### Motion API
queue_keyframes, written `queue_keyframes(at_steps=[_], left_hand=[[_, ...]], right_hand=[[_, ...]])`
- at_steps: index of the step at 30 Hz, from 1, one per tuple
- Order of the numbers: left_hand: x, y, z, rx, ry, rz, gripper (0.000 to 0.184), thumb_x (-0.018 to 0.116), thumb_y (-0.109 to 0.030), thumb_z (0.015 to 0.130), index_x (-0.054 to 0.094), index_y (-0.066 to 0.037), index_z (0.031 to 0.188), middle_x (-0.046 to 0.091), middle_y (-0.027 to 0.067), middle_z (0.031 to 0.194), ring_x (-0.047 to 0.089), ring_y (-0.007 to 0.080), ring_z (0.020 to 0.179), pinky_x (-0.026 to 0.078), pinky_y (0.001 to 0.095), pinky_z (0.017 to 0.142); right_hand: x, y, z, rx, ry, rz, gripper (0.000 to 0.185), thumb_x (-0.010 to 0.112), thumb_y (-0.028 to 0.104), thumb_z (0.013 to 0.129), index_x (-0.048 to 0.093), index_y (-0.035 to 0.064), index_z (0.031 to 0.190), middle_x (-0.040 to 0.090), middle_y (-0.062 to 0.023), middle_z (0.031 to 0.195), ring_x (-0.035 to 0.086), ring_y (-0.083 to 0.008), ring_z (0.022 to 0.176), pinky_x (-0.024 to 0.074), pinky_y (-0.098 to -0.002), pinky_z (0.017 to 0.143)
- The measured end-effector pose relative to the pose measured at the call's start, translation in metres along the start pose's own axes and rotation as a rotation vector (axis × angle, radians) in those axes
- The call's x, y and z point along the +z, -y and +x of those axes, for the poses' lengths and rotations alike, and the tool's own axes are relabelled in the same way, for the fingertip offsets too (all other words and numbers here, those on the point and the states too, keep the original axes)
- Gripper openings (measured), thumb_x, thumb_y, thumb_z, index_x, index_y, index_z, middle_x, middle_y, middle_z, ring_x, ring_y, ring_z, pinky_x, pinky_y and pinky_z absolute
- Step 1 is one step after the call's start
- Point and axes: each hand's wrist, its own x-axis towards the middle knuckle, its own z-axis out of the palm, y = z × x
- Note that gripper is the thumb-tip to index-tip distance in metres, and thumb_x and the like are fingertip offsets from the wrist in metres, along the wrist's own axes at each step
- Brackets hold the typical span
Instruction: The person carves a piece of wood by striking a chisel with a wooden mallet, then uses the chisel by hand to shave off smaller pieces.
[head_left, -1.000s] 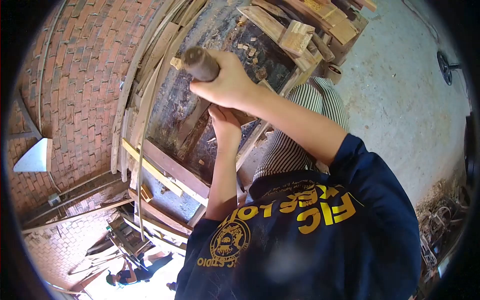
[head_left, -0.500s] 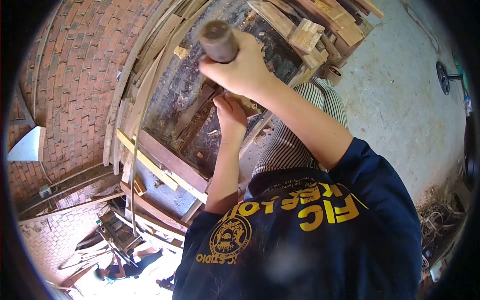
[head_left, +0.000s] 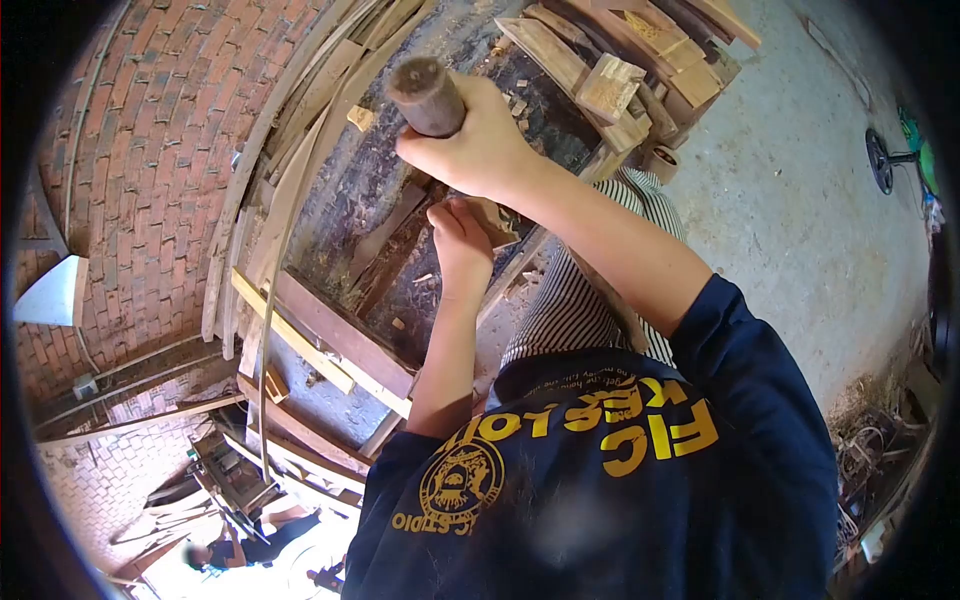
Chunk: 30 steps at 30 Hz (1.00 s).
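Note:
My right hand is raised over the bench, fingers wrapped round a dark cylindrical club. The club's worn round end points up towards me; its lower part is hidden by the hand. Just below, my left hand is closed at a wood block. Its thumb and fingers are pressed together, and whether they grip the block or a slim tool is hidden. The dark workbench under both hands is strewn with chips.
Wood offcuts are piled at the bench's far right end. Long boards lean along the brick wall on the left. A concrete floor lies to the right. Another person is at lower left, in bright light.
The club and my right hand have shifted slightly down and left in view. My left hand stays at the wood block. The whole view has tilted a little.

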Motion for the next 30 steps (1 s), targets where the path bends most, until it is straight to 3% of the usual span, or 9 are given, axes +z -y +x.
queue_keyframes(at_steps=[3,5,11,14,17,19,21,24,30], left_hand=[[0.003,0.004,0.0,-0.017,-0.017,0.017,0.024,0.038,-0.02,0.1,0.033,0.003,0.095,0.057,0.0288,0.084,0.057,0.0447,0.076,0.045,0.0471,0.068],[0.001,-0.001,0.001,0.018,-0.007,-0.02,0.023,0.038,-0.018,0.1,0.033,0.004,0.096,0.055,0.0301,0.087,0.056,0.0452,0.078,0.045,0.0468,0.069],[0.0,0.001,-0.005,-0.065,0.039,-0.021,0.021,0.038,-0.017,0.1,0.031,0.002,0.095,0.054,0.0276,0.081,0.055,0.043,0.072,0.044,0.0465,0.067],[-0.002,-0.015,-0.002,-0.072,0.03,-0.068,0.024,0.037,-0.019,0.1,0.03,0.002,0.093,0.054,0.023,0.072,0.055,0.0365,0.064,0.043,0.0449,0.06],[0.003,0.002,0.0,0.018,-0.018,0.059,0.025,0.036,-0.02,0.101,0.031,0.002,0.092,0.055,0.0221,0.071,0.055,0.0366,0.065,0.043,0.045,0.061],[0.003,-0.006,0.0,-0.054,0.009,-0.077,0.024,0.037,-0.02,0.1,0.032,0.003,0.094,0.055,0.0227,0.072,0.054,0.0413,0.066,0.043,0.0469,0.063],[0.007,0.003,0.001,0.039,-0.068,0.014,0.025,0.038,-0.02,0.1,0.033,0.003,0.096,0.055,0.0235,0.073,0.054,0.0435,0.067,0.044,0.0469,0.064],[0.002,-0.004,-0.001,-0.006,-0.039,0.021,0.024,0.038,-0.02,0.1,0.033,0.004,0.097,0.055,0.0237,0.073,0.055,0.0416,0.067,0.044,0.0457,0.063],[0.002,-0.006,0.0,-0.074,0.015,-0.023,0.023,0.038,-0.019,0.1,0.033,0.004,0.097,0.057,0.025,0.075,0.057,0.0411,0.067,0.045,0.0466,0.062]], right_hand=[[0.0,0.012,-0.007,0.02,-0.051,-0.014,0.019,0.071,0.01,0.07,0.061,0.0038,0.085,0.061,-0.0009,0.069,0.057,-0.0117,0.065,0.0461,-0.0294,0.062],[0.009,-0.027,-0.015,-0.079,-0.076,-0.077,0.024,0.073,0.011,0.069,0.062,0.0032,0.088,0.064,-0.0046,0.074,0.061,-0.0134,0.07,0.0482,-0.0312,0.066],[-0.002,0.034,-0.002,0.119,0.02,-0.068,0.025,0.073,0.012,0.069,0.062,0.0024,0.089,0.063,-0.0049,0.073,0.06,-0.0132,0.069,0.0477,-0.0317,0.065],[0.001,-0.005,-0.011,0.078,-0.111,-0.003,0.024,0.071,0.011,0.067,0.063,0.0021,0.088,0.062,-0.0054,0.071,0.059,-0.0126,0.065,0.0473,-0.0321,0.061],[-0.001,-0.013,-0.014,0.068,-0.064,0.015,0.024,0.07,0.01,0.065,0.066,0.0029,0.088,0.063,-0.0064,0.072,0.059,-0.0121,0.066,0.0477,-0.0317,0.062],[-0.005,0.015,-0.009,0.061,-0.049,0.002,0.024,0.07,0.01,0.065,0.066,0.0032,0.088,0.063,-0.0059,0.071,0.059,-0.0119,0.066,0.0473,-0.0312,0.062],[-0.008,0.021,-0.007,0.049,-0.026,-0.015,0.025,0.07,0.01,0.065,0.066,0.0034,0.089,0.062,-0.0054,0.07,0.058,-0.0118,0.065,0.0468,-0.0307,0.062],[0.003,-0.024,-0.013,0.056,-0.096,0.028,0.023,0.071,0.011,0.065,0.064,0.0022,0.084,0.061,-0.005,0.065,0.056,-0.0121,0.062,0.0458,-0.0307,0.059],[-0.002,0.011,-0.005,-0.016,-0.07,-0.007,0.023,0.071,0.012,0.065,0.064,0.0018,0.085,0.06,-0.0043,0.065,0.056,-0.0118,0.061,0.0454,-0.0302,0.059]])
